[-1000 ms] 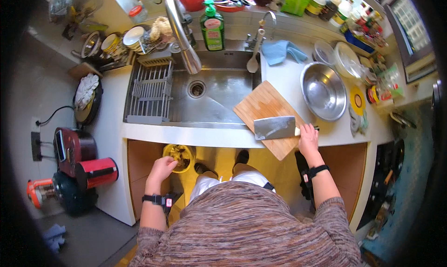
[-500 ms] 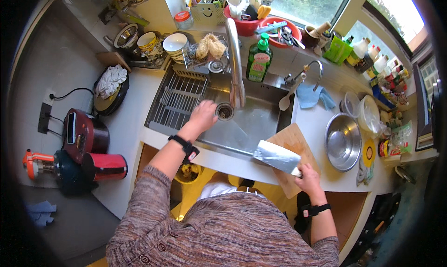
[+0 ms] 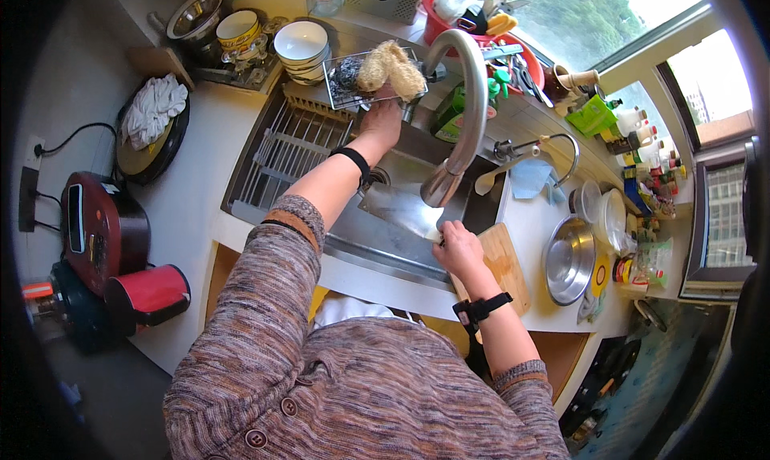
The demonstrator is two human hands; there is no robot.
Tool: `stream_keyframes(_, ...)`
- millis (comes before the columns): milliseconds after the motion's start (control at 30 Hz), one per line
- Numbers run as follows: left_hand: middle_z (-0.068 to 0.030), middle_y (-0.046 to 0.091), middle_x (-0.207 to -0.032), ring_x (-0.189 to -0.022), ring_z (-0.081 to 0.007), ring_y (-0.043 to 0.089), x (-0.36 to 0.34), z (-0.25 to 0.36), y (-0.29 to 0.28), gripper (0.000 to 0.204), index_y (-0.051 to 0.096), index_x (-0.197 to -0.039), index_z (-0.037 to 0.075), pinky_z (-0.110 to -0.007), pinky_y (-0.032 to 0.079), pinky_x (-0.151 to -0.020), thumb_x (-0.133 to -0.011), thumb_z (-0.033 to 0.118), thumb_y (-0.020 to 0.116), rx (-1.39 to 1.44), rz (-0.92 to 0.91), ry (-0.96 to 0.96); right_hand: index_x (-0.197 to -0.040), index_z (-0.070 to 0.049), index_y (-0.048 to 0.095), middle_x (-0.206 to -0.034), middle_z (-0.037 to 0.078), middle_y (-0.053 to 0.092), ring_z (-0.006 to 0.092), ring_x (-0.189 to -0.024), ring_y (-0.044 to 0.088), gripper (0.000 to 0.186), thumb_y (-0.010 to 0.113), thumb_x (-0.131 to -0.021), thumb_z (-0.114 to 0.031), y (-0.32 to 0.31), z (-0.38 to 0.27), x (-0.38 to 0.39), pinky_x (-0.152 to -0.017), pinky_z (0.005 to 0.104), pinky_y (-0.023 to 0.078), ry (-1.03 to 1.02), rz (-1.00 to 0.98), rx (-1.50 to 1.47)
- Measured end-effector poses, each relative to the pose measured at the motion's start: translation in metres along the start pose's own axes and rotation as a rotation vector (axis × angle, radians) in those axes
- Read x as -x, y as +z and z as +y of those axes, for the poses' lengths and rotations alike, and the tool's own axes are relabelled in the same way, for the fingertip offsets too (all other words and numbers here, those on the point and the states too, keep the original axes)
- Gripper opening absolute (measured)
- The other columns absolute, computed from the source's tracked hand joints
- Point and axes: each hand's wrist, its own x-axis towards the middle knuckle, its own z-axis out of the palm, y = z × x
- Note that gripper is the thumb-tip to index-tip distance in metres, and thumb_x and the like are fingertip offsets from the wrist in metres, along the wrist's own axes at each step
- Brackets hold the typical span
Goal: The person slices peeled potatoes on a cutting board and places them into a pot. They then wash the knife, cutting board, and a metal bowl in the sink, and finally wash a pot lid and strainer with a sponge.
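My right hand (image 3: 461, 251) is closed round the pale handle of a cleaver (image 3: 399, 210). Its broad steel blade lies flat over the sink (image 3: 353, 235), below the curved faucet (image 3: 473, 115), and looks wet and shiny. My left hand (image 3: 380, 125) reaches across the sink to a wire rack (image 3: 341, 105) behind it. There its fingertips meet the lower side of a tan loofah sponge (image 3: 393, 68). How the fingers bend is hidden by the rack and the sponge. A dark steel-wool clump (image 3: 346, 77) sits beside the loofah.
A wooden cutting board (image 3: 504, 263) overlaps the sink's right edge, with a steel basin (image 3: 569, 259) farther right. A green soap bottle (image 3: 451, 115) stands behind the faucet. Stacked bowls (image 3: 301, 47) and a drying rack (image 3: 297, 151) are at the left.
My left hand has gone from above the drain to the loofah in the wire rack. My right hand has carried the cleaver leftward from the cutting board to over the sink. The view has shifted.
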Motion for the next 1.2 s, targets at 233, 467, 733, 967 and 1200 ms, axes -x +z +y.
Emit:
stream_keyframes(233, -0.0198, 0.052, -0.127, -0.122, -0.0304, 0.046, -0.012, 0.004, -0.002, 0.029, 0.066, -0.103, -0.001, -0.038, 0.038, -0.100, -0.082, 0.008, 0.049, 0.168, -0.048, -0.178, -0.091, -0.007, 0.058, -0.087, 0.014, 0.059, 0.0356, -0.077, 0.061, 0.025, 0.067, -0.071, -0.019, 0.007, 0.000, -0.017, -0.067, 0.0438, 0.051, -0.024, -0.036, 0.022)
stream_keyframes(467, -0.0156, 0.060, -0.112, -0.102, -0.0288, 0.059, -0.008, -0.006, 0.012, 0.019, 0.070, -0.086, 0.003, -0.037, 0.049, -0.084, -0.080, 0.007, 0.052, 0.017, 0.315, 0.003, -0.088, -0.006, 0.056, -0.086, 0.015, 0.059, 0.0358, -0.075, 0.062, 0.023, 0.066, -0.071, -0.018, 0.007, 0.002, -0.022, -0.067, 0.0442, 0.052, -0.055, -0.022, 0.030)
stream_keyframes(733, -0.0150, 0.064, -0.102, -0.095, -0.0269, 0.063, -0.008, -0.006, 0.017, 0.019, 0.071, -0.085, 0.005, -0.038, 0.052, -0.076, -0.082, 0.007, 0.052, 0.039, 0.222, -0.022, -0.088, -0.004, 0.056, -0.088, 0.015, 0.059, 0.0358, -0.075, 0.062, 0.022, 0.064, -0.072, -0.018, 0.009, -0.004, -0.026, -0.068, 0.0439, 0.052, -0.081, -0.025, 0.027)
stream_keyframes(967, -0.0129, 0.068, -0.091, -0.086, -0.0275, 0.067, -0.007, -0.004, 0.012, 0.020, 0.071, -0.079, 0.007, -0.037, 0.053, -0.072, -0.082, 0.007, 0.051, 0.070, 0.095, -0.074, -0.085, -0.004, 0.057, -0.087, 0.016, 0.060, 0.0359, -0.075, 0.063, 0.020, 0.062, -0.072, -0.017, 0.013, -0.013, -0.031, -0.068, 0.0444, 0.052, -0.072, -0.034, 0.048)
stream_keyframes(1200, -0.0213, 0.029, -0.145, -0.136, -0.0371, 0.025, 0.049, 0.016, 0.005, 0.053, 0.036, -0.137, 0.002, -0.055, 0.023, -0.107, -0.086, 0.013, 0.047, 0.245, 0.071, -0.051, -0.081, -0.004, 0.060, -0.088, 0.018, 0.061, 0.0368, -0.072, 0.063, 0.016, 0.061, -0.072, -0.016, 0.014, -0.015, -0.038, -0.066, 0.0456, 0.052, -0.067, -0.060, 0.082)
